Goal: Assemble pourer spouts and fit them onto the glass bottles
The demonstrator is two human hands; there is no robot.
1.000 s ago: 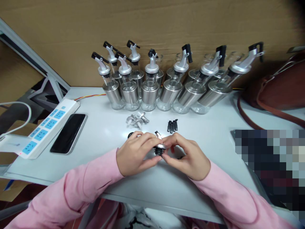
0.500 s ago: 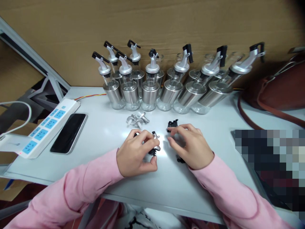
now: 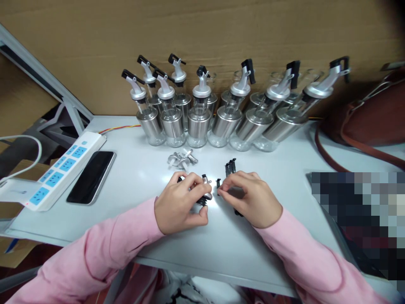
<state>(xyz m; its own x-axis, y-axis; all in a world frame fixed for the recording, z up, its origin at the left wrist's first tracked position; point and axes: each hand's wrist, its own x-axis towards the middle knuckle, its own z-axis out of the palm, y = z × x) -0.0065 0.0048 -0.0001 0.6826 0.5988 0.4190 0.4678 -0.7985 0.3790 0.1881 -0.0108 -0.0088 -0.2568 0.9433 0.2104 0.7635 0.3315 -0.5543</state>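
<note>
My left hand [image 3: 179,207] is closed around a pourer spout [image 3: 205,192], a silver and black piece whose top pokes out between thumb and fingers, just above the white table [image 3: 142,185]. My right hand [image 3: 253,198] sits just beside it, thumb and forefinger pinched on a small black cap [image 3: 218,183] held close to the spout's tip; the two parts are near each other but I see a narrow gap between them. Both my sleeves are pink.

Just behind my right hand lies a small cluster of spare black caps [image 3: 230,166]. A little to the left of those, behind my left hand, is a loose heap of silver spout pieces [image 3: 182,158]. Another dark part shows under the heel of my right hand, too hidden to tell what it is.

Further back, a row of oil bottles [image 3: 199,122] with steel sleeves, glass bases and fitted pourers stands against a brown cardboard wall [image 3: 221,29].

To my left a black phone [image 3: 91,176] lies face up, screen dark, touching a white power strip [image 3: 60,166] with blue sockets; the small print on the strip is too fine for me to read. A red and yellow wire [image 3: 118,127] runs behind it. On the right a brown leather bag [image 3: 367,122] rests with its strap trailing over the table. I can make out no brand or label anywhere.
</note>
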